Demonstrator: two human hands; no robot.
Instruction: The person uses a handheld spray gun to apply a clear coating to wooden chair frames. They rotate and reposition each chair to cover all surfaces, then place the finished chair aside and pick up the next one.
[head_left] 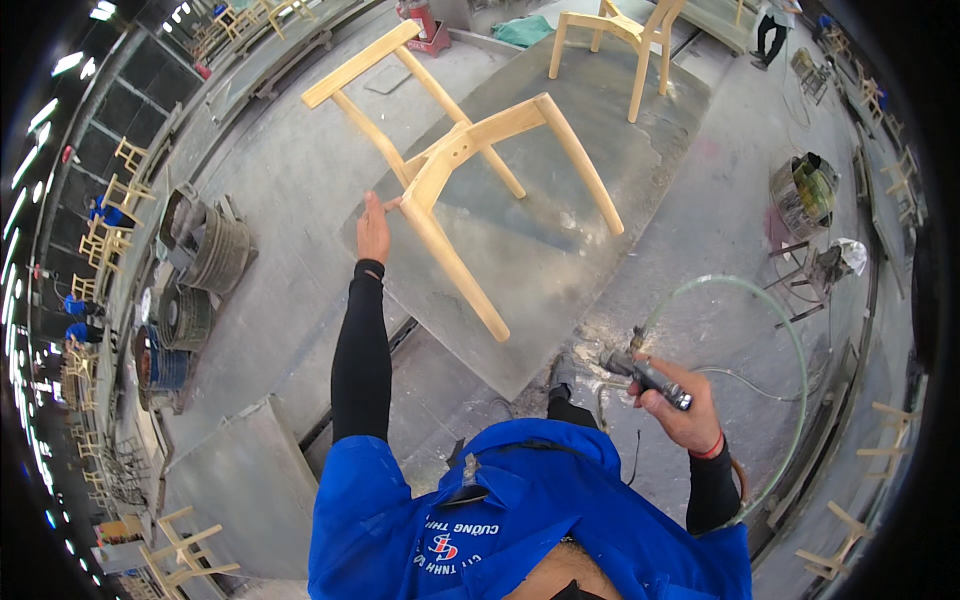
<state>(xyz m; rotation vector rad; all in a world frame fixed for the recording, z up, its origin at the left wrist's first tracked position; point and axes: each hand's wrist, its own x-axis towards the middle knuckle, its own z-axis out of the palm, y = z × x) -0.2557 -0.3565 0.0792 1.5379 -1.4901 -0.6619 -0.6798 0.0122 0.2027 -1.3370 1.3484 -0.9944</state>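
Note:
A pale wooden chair frame (440, 172) with a backrest bar and legs, but no seat panel, is in front of me above a grey sheet. My left hand (373, 232) is at the near left corner of its seat rail, fingers closed against the wood. The exact grip is partly hidden. In my right hand (688, 410), fingers wrapped round it, is a metal spray gun (648, 375). It is low and to the right, apart from the chair frame. A clear greenish hose (803, 360) loops from the gun toward my right forearm.
The grey sheet (480, 345) lies on the floor. A second chair frame (605, 25) stands at its far end. Metal drums (215, 250) line the left side, and another drum (803, 195) and a stool (795, 280) stand right. A person (775, 30) is far right.

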